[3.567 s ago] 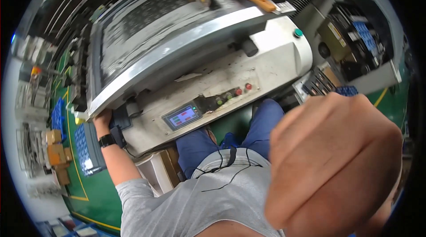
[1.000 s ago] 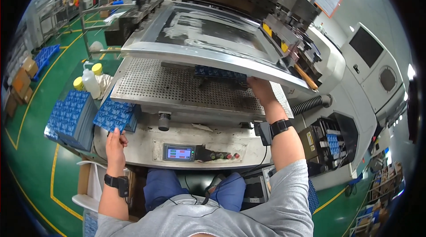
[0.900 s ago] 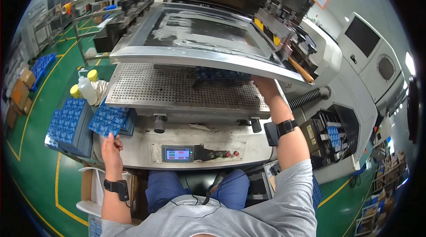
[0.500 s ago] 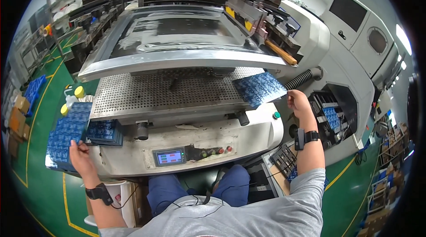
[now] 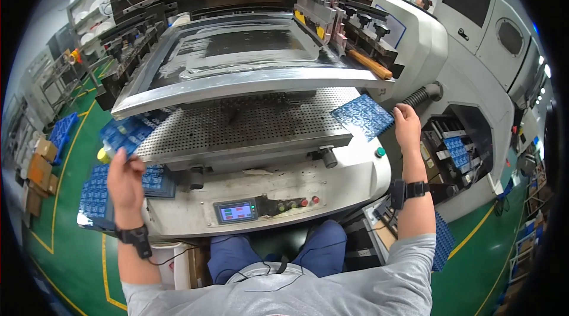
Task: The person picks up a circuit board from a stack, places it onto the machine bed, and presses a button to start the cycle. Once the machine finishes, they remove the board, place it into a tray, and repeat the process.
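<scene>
A blue patterned circuit board panel (image 5: 125, 133), smeared by motion, is pinched in my left hand (image 5: 125, 185) at the left side of the perforated metal table (image 5: 237, 129). Its far part lies under the raised frame's left corner. My right hand (image 5: 408, 126) grips the right corner of another blue circuit board panel (image 5: 363, 117), which is tilted over the table's right end. Stacked blue panels (image 5: 95, 194) are just below my left hand, with a second stack (image 5: 159, 181) beside them against the machine.
Above the table sits a metal-framed printing screen (image 5: 249, 82) smeared with grey paste. A wooden-handled tool (image 5: 368, 64) lies on its right side. The front panel carries a small display (image 5: 235, 212) and buttons. A ribbed hose (image 5: 418, 95) and a rack with a panel (image 5: 456, 151) are at right.
My left hand has gone from the left stack up toward the table, lifting a panel with it. The right hand still holds its panel at the table's right end. The view has shifted slightly.
</scene>
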Available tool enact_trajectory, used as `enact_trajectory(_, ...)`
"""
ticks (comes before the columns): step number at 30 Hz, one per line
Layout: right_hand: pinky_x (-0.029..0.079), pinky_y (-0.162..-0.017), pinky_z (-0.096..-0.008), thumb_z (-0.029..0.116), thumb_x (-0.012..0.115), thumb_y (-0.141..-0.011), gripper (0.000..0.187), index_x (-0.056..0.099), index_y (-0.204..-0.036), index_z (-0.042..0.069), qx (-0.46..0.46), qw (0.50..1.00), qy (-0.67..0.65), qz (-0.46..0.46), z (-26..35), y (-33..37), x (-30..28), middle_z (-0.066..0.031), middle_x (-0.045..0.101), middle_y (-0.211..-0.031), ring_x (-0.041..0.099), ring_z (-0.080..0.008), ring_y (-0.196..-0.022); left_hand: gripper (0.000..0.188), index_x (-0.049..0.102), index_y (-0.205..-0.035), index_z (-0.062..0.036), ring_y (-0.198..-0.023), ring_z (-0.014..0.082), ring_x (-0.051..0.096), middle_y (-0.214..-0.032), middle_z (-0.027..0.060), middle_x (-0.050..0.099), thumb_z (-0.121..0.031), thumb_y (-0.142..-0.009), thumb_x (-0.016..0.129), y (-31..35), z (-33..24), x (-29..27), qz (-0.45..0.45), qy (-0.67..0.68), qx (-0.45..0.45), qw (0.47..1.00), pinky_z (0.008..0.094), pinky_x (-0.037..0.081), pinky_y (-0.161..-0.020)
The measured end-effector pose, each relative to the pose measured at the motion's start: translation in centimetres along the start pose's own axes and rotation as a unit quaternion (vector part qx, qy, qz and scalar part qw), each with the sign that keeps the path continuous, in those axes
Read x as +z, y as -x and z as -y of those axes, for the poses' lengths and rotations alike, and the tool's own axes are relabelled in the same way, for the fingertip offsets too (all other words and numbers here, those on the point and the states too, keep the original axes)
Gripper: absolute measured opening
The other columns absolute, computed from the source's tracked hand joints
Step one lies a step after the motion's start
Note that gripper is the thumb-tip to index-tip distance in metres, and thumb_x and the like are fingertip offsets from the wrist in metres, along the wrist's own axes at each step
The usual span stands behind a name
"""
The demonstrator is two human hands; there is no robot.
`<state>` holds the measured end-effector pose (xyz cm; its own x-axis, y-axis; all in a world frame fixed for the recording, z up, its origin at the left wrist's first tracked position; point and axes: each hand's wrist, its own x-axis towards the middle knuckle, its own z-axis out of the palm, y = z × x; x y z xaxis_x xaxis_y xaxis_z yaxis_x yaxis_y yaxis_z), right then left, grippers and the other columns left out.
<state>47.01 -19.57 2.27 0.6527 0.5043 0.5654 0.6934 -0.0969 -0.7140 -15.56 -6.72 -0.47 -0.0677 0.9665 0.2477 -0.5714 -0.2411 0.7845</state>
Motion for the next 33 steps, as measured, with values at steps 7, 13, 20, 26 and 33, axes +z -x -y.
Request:
enact_trajectory(7,0.05,-0.084,-0.0454,0.017,0.071,-0.081,0.025,0.069,-0.102,0.004,-0.34,0.927,0.106,0.117,10.7,6.7,8.0,-0.0165,0.067,-0.095,0.062,-0.036,-0.094,0.017,0.062,-0.097,-0.0059,-0.065,0.0164,0.056,-0.079,0.0065,0.063,-0.022,-0.096,0.06,-4.0,6.0,10.7,0.109,-0.037,-0.15,0.982,0.0301,0.047,-0.061)
enact_trajectory(13,0.048,-0.091,-0.0487,0.017,0.068,-0.083,0.036,0.063,-0.116,0.005,-0.331,0.934,0.097,0.092,11.9,6.2,16.2,-0.0212,0.064,-0.111,0.059,-0.0406,-0.104,0.021,0.061,-0.096,-0.0049,-0.066,0.015,0.056,-0.079,0.0067,0.064,-0.026,-0.098,0.059,-7.6,10.1,16.7,0.216,-0.058,-0.175,0.959,0.0282,0.045,-0.061)
enact_trajectory(20,0.048,-0.089,-0.0485,0.012,0.071,-0.079,0.032,0.065,-0.109,0.006,-0.275,0.952,0.108,0.083,12.0,7.4,17.3,-0.0168,0.066,-0.107,0.06,-0.0401,-0.1,0.032,0.064,-0.108,-0.0012,-0.085,0.0281,0.067,-0.094,0.0142,0.069,-0.031,-0.096,0.062,-10.0,11.5,11.4,0.241,-0.512,0.148,0.811,0.0363,0.052,-0.079)
enact_trajectory(26,0.048,-0.09,-0.0459,0.009,0.068,-0.081,0.026,0.065,-0.107,0.004,-0.272,0.948,0.092,0.137,11.8,7.0,17.3,-0.0188,0.067,-0.103,0.059,-0.0385,-0.101,0.036,0.065,-0.116,-0.0035,-0.107,0.0306,0.063,-0.114,0.0157,0.065,-0.028,-0.09,0.069,-7.0,10.0,12.3,0.282,-0.567,0.16,0.757,0.0375,0.049,-0.094)
enact_trajectory(33,0.047,-0.096,-0.0455,0.007,0.064,-0.084,0.028,0.065,-0.112,0.003,-0.31,0.937,0.053,0.154,11.4,6.5,18.2,-0.0182,0.067,-0.109,0.058,-0.0386,-0.108,0.045,0.065,-0.12,-0.0048,-0.113,0.0353,0.058,-0.12,0.0175,0.063,-0.035,-0.087,0.071,-6.6,10.1,11.7,0.288,-0.573,0.19,0.744,0.0402,0.047,-0.097)
